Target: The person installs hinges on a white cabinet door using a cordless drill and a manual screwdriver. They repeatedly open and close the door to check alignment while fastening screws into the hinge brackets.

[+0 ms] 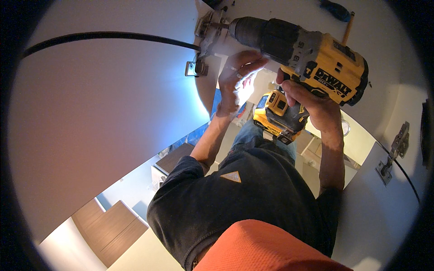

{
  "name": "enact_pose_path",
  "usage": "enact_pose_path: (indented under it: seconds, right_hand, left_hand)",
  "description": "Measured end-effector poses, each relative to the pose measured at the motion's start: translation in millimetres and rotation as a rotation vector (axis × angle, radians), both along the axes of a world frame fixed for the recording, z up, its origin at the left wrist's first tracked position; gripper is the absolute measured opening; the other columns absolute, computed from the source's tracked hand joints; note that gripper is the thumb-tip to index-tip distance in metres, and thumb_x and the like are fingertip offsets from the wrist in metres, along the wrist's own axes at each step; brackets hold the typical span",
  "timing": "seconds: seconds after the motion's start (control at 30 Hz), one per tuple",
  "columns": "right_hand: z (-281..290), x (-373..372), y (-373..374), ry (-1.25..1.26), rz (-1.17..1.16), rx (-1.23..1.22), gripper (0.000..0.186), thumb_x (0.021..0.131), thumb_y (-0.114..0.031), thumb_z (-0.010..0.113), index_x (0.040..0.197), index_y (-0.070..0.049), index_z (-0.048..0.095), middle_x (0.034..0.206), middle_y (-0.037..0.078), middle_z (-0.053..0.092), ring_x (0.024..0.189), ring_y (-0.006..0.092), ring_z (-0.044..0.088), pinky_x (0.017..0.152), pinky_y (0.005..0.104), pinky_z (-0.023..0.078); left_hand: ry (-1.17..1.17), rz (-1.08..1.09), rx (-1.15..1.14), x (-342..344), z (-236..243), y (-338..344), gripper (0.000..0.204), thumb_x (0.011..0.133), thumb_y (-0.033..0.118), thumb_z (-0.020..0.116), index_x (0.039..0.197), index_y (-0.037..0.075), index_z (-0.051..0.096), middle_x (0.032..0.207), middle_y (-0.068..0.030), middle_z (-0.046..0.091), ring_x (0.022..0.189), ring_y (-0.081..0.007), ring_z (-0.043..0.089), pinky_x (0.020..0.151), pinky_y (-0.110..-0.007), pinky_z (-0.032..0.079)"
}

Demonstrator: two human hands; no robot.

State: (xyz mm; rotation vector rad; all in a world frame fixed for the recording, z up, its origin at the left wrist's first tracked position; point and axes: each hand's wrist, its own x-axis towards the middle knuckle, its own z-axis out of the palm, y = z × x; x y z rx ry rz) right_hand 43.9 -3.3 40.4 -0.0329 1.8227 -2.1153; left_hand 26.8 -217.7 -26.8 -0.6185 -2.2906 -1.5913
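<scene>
My right hand [312, 101] is closed round the grip of a yellow and black cordless drill [298, 56], a finger near its trigger. The drill lies almost level, its bit pointing left at a metal cabinet hinge [205, 29]. A yellow and black battery pack [278, 119] sits at the base of the grip. Just below the chuck is my left hand [239, 79], fingers loosely bent and apart, with a ring on one. Glare washes out part of that hand, and I see nothing in it. A second hinge [196, 68] is fixed to the white panel beside it.
A large white panel [108, 108] fills the left side, with a black cable [113, 35] across it. At upper right lie a dark-handled screwdriver [335, 10] and a pencil-like stick [348, 28]. Another hinge [392, 153] is on the right panel. Brown boards [110, 230] show at lower left.
</scene>
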Motion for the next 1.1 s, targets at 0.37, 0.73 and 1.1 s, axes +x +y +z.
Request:
enact_pose_path:
  seconds: [0.37,0.73,1.1]
  right_hand:
    - [1,-2,-2,0.014,0.009,-0.01,0.015,0.092,-0.016,0.069,0.106,-0.01,0.071,0.071,-0.003,0.062,0.062,0.0042,0.057,0.06,0.0204,0.045]
    - [0,0,-2,0.032,0.031,0.074,0.019,0.094,-0.027,0.07,0.107,-0.014,0.073,0.075,-0.004,0.066,0.068,0.004,0.063,0.064,0.0216,0.051]
    - [11,-2,-7,0.002,0.002,0.034,0.012,0.092,-0.021,0.071,0.1,-0.013,0.072,0.076,-0.003,0.065,0.071,0.0061,0.064,0.067,0.0227,0.05]
  left_hand:
    - [0.087,0.014,-0.013,-2,4,3,0.031,0.085,-0.008,0.065,0.114,0.0,0.072,0.122,-0.0098,0.061,0.113,-0.0199,0.061,0.095,-0.029,0.053]
    - [0.02,-0.02,0.092,-1,2,-1,0.029,0.085,-0.006,0.066,0.113,-0.001,0.072,0.121,-0.0102,0.061,0.114,-0.02,0.06,0.097,-0.029,0.052]
    - [0.022,-0.003,0.014,-1,7,-7,0.027,0.088,-0.003,0.062,0.113,-0.002,0.072,0.121,-0.0109,0.061,0.114,-0.0202,0.06,0.096,-0.03,0.051]
